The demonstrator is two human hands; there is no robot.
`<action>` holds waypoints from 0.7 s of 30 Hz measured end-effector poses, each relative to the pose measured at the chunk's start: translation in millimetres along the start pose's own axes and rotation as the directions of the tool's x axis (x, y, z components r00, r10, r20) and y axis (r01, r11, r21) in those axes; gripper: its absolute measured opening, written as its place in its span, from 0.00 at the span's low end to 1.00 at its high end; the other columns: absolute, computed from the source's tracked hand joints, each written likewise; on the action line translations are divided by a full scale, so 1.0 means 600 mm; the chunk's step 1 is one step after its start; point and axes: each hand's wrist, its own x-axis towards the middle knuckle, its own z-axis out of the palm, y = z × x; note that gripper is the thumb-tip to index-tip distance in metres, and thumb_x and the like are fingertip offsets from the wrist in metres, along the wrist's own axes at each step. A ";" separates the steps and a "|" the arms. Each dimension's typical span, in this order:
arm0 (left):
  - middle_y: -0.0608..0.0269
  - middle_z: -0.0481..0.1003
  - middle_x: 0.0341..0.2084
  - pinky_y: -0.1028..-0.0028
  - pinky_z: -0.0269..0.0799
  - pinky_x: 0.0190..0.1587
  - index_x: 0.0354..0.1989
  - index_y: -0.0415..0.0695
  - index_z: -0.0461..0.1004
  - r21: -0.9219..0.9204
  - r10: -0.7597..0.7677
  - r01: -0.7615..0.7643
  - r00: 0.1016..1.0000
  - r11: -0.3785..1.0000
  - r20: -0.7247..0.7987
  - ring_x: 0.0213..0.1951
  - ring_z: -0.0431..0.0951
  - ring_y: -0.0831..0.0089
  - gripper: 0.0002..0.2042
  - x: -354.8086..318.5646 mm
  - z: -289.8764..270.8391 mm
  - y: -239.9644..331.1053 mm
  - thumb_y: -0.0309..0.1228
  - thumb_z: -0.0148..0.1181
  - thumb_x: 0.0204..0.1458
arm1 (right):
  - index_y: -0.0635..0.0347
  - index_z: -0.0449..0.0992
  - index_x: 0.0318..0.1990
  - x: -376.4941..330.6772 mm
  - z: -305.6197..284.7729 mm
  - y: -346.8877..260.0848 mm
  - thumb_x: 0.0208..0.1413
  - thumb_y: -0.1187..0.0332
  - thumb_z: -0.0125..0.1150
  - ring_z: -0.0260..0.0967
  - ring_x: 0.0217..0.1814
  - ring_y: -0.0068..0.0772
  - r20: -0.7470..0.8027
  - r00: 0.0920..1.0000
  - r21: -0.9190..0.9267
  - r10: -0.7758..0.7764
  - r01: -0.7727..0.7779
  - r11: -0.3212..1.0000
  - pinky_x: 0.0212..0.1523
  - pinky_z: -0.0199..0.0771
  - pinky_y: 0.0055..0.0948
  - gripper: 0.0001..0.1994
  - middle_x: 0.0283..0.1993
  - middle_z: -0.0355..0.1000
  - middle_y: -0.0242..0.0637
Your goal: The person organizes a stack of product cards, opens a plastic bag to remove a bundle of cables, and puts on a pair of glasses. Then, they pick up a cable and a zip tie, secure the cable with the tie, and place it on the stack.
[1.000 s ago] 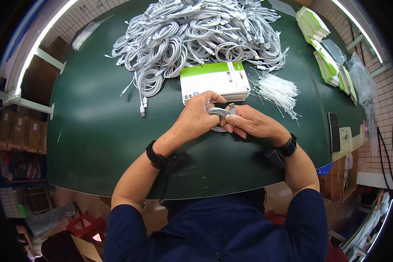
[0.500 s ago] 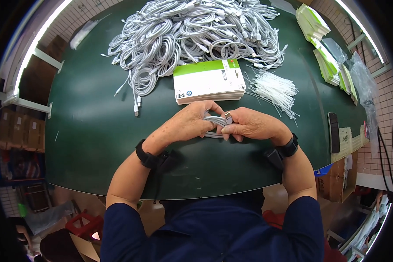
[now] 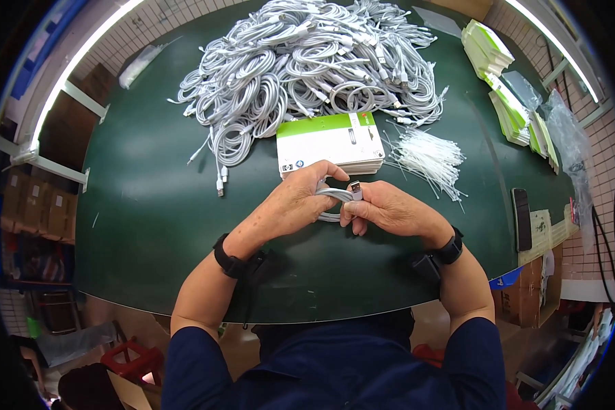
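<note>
My left hand (image 3: 299,198) is closed round one side of a coiled grey-white USB cable (image 3: 334,195). On the coil's other side, my right hand (image 3: 389,208) pinches the loops near the cable's USB plug (image 3: 356,190), whose metal end points up. Some fingertips are hidden behind the coil. Just beyond my hands lies a stack of white and green packaging cards (image 3: 329,143). Right of the stack is a loose bundle of thin white cable ties (image 3: 428,159). A large heap of coiled cables (image 3: 314,61) covers the far middle of the table.
The dark green table (image 3: 143,225) has a curved near edge. At its right side lie a black phone (image 3: 521,219), more green and white card stacks (image 3: 488,51) and clear plastic bags (image 3: 566,130). Cardboard boxes (image 3: 37,205) stand off to the left.
The view has shifted slightly, so the table things sit lower in the picture. My right fingers have moved a little on the coil, and the USB plug now stands more upright.
</note>
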 end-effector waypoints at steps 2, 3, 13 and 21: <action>0.62 0.74 0.27 0.76 0.67 0.27 0.49 0.37 0.67 0.000 0.029 -0.029 0.999 1.000 -0.018 0.26 0.72 0.78 0.18 0.004 0.001 -0.008 0.26 0.58 0.49 | 0.66 0.73 0.35 -0.003 0.000 -0.005 0.67 0.66 0.42 0.73 0.30 0.22 -0.030 1.000 0.030 0.007 -0.006 1.000 0.35 0.76 0.24 0.15 0.32 0.73 0.35; 0.62 0.74 0.27 0.76 0.68 0.27 0.50 0.36 0.67 -0.008 0.036 -0.036 0.999 0.999 -0.036 0.27 0.72 0.78 0.19 0.006 0.001 -0.014 0.25 0.58 0.49 | 0.66 0.74 0.34 -0.004 0.000 -0.006 0.67 0.66 0.42 0.73 0.30 0.22 -0.044 0.999 0.044 0.008 -0.006 0.999 0.35 0.75 0.23 0.15 0.31 0.73 0.35; 0.60 0.75 0.34 0.77 0.71 0.36 0.56 0.35 0.64 -0.169 0.217 -0.275 0.929 0.946 -0.300 0.33 0.74 0.77 0.26 0.006 0.010 -0.034 0.23 0.64 0.46 | 0.67 0.74 0.35 -0.008 -0.010 -0.004 0.67 0.64 0.44 0.73 0.30 0.22 -0.099 0.992 0.049 -0.073 0.078 0.996 0.34 0.75 0.23 0.16 0.31 0.73 0.34; 0.51 0.70 0.46 0.75 0.72 0.36 0.59 0.38 0.62 0.628 0.757 -0.437 0.483 0.644 -0.440 0.44 0.74 0.65 0.32 -0.036 0.022 0.031 0.23 0.67 0.43 | 0.65 0.74 0.37 -0.023 -0.026 -0.004 0.66 0.63 0.47 0.71 0.30 0.21 -0.199 0.978 0.296 -0.067 0.125 0.947 0.32 0.74 0.22 0.14 0.33 0.72 0.32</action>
